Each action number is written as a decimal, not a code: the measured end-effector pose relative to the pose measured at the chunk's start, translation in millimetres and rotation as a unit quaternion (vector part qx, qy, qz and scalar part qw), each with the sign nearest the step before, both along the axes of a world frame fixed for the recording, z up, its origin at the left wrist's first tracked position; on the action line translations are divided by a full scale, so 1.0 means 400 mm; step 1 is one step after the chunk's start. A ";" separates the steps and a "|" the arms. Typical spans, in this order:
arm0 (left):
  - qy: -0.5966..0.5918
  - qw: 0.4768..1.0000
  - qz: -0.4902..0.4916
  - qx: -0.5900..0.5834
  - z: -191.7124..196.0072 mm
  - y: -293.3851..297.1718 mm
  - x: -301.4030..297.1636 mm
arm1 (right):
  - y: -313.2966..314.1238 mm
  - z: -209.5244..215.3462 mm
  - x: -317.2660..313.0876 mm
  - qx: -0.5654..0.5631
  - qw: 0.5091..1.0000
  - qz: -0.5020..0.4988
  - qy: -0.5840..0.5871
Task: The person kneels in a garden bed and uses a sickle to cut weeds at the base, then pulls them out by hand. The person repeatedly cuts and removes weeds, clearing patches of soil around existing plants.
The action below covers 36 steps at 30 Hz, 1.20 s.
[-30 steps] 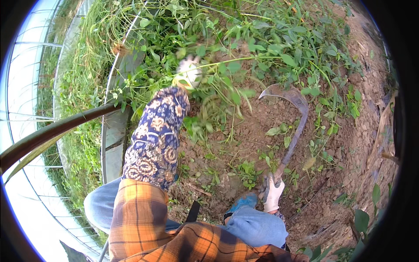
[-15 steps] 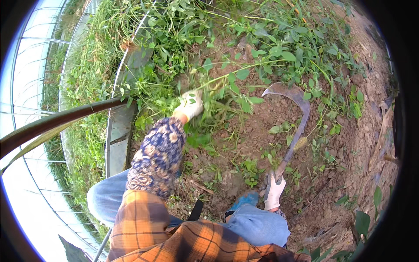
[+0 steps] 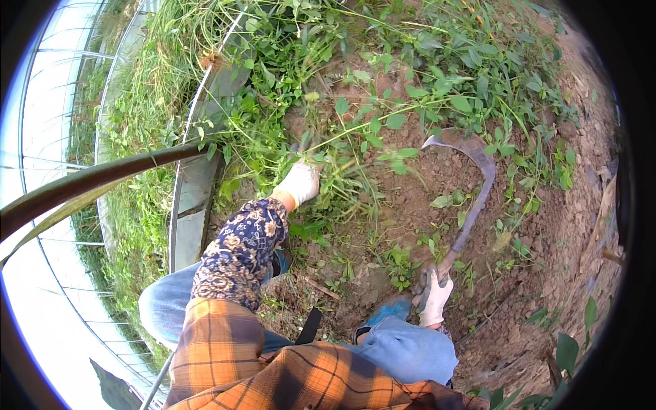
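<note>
My left hand (image 3: 301, 183), in a white work glove, is closed around a bunch of green weeds (image 3: 342, 195) in the middle of the view. A long leafy stem (image 3: 369, 124) runs from this bunch toward the upper right. My right hand (image 3: 436, 297), gloved in white with grey on the fingers, grips the handle of a sickle (image 3: 480, 195) at the lower right. The sickle's curved, dull metal blade arches away from me, its tip pointing left, just above the soil and apart from my left hand.
Dense weeds (image 3: 471, 61) cover the ground at the far side. A raised edging panel (image 3: 193, 198) runs along the left, with a thick dark stem (image 3: 102, 179) crossing it. Bare reddish soil (image 3: 424, 184) lies between my hands. My blue shoe (image 3: 388, 311) stands near the sickle handle.
The view has shifted slightly, so most things sit a little farther right. My left hand still grips the weeds, a little nearer to me. The sickle stays in my right hand.
</note>
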<state>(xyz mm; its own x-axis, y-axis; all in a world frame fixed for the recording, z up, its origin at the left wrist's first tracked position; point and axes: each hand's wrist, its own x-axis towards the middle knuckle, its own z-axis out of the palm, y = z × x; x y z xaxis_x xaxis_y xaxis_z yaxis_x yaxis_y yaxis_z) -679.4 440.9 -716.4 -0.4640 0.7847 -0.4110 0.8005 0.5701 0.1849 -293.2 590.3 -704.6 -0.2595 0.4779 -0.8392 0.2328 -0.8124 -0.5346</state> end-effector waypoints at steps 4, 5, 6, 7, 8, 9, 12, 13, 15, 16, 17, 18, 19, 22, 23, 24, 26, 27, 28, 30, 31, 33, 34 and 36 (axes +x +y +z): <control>0.048 0.973 -0.070 -0.214 -0.118 -0.142 -0.097 | -0.006 -0.001 -0.004 0.053 0.998 0.030 -0.006; 0.045 0.982 -0.031 -0.179 -0.084 -0.105 -0.093 | -0.007 -0.019 0.018 0.107 0.994 0.027 -0.014; -0.047 0.984 0.069 -0.156 -0.057 -0.057 -0.080 | -0.003 -0.031 0.044 0.162 0.986 0.024 -0.022; -0.064 0.981 0.119 -0.136 0.001 -0.023 -0.051 | 0.005 -0.029 0.063 0.222 0.971 0.069 -0.065; -0.078 0.975 0.171 -0.116 0.042 -0.007 -0.023 | 0.016 -0.048 0.100 0.202 0.972 0.093 -0.073; -0.097 0.960 0.197 -0.173 0.054 0.001 -0.011 | 0.027 -0.063 0.117 0.266 0.953 0.131 -0.058; -0.023 0.963 0.231 -0.134 -0.175 -0.210 0.022 | 0.050 -0.040 0.049 0.356 0.895 0.269 -0.017; -0.011 0.963 0.249 -0.104 -0.179 -0.196 0.051 | 0.082 0.002 -0.010 0.379 0.864 0.331 -0.023; 0.025 0.960 0.277 -0.034 -0.174 -0.159 0.081 | 0.120 0.034 -0.134 0.443 0.803 0.398 0.025; 0.030 0.933 0.351 0.072 -0.129 -0.097 0.115 | 0.138 0.033 -0.191 0.485 0.773 0.402 0.071; 0.068 0.937 0.336 0.066 -0.164 -0.155 0.107 | 0.127 0.045 -0.283 0.556 0.707 0.416 0.129; -0.050 0.925 0.368 -0.083 -0.140 -0.120 0.102 | 0.132 0.044 -0.360 0.626 0.631 0.429 0.164; -0.063 0.922 0.378 -0.059 -0.144 -0.108 0.098 | 0.131 0.079 -0.444 0.640 0.581 0.469 0.179; -0.086 0.902 0.423 -0.014 -0.197 -0.162 0.103 | 0.055 0.176 -0.685 0.683 0.419 0.548 0.240; -0.101 0.896 0.432 0.007 -0.222 -0.159 0.109 | 0.033 0.186 -0.743 0.712 0.381 0.532 0.255; -0.030 0.925 0.377 0.020 -0.218 -0.115 0.130 | 0.036 0.165 -0.777 0.738 0.338 0.525 0.257; 0.059 0.965 0.238 -0.096 -0.174 -0.107 0.151 | 0.038 0.164 -0.828 0.731 0.311 0.591 0.144; 0.025 0.951 0.296 -0.083 -0.204 -0.133 0.143 | 0.074 0.170 -0.831 0.707 0.343 0.613 0.079; -0.004 0.931 0.357 -0.074 -0.231 -0.180 0.131 | 0.121 0.178 -0.815 0.633 0.429 0.645 0.010; 0.038 0.910 0.410 0.035 -0.201 -0.176 0.200 | 0.292 0.101 -0.668 0.672 0.474 0.569 -0.029; 0.027 0.903 0.421 0.075 -0.194 -0.150 0.225 | 0.391 0.022 -0.556 0.636 0.573 0.516 -0.026; -0.049 0.896 0.440 -0.017 -0.149 -0.201 0.236 | 0.373 0.049 -0.451 0.483 0.722 0.479 -0.127; -0.028 0.910 0.413 0.012 -0.169 -0.172 0.243 | 0.423 0.043 -0.383 0.486 0.749 0.433 -0.122; 0.044 0.927 0.370 0.034 -0.194 -0.194 0.259 | 0.383 0.046 -0.361 0.497 0.758 0.404 -0.121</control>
<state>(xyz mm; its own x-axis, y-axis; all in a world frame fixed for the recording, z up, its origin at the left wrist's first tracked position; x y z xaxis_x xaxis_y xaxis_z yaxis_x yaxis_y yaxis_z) -575.8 363.3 -794.1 -0.9153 0.2600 -0.3076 0.2073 0.9589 0.1936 -437.8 743.4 -686.4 -0.7008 0.6727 -0.2375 0.6287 0.4250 -0.6512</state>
